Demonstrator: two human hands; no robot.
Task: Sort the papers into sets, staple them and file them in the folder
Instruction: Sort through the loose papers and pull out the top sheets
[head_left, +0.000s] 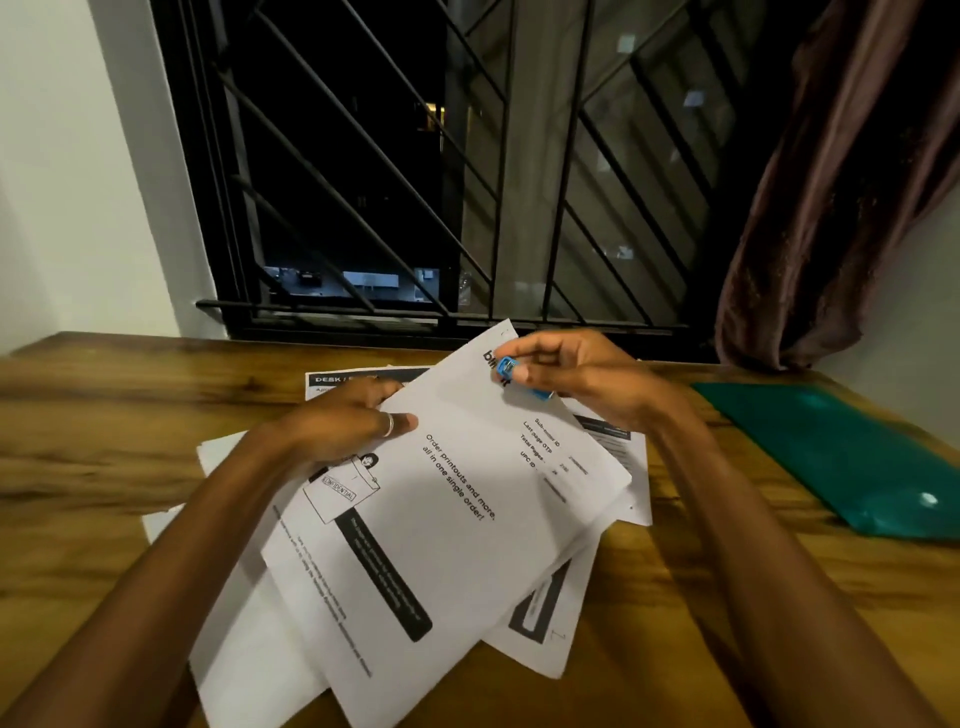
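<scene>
On the wooden counter (649, 597), the left hand (348, 421) grips a paper (457, 499); the right hand (571, 379) pinches a blue stapler (511, 376) at its corner, green folder (841, 457) nearby.

A wooden table (675, 597) with a streaky brown grain fills the lower view. Loose white printed papers (249, 623) lie overlapping across its middle. A teal folder (841, 457) lies flat near its right edge.
</scene>
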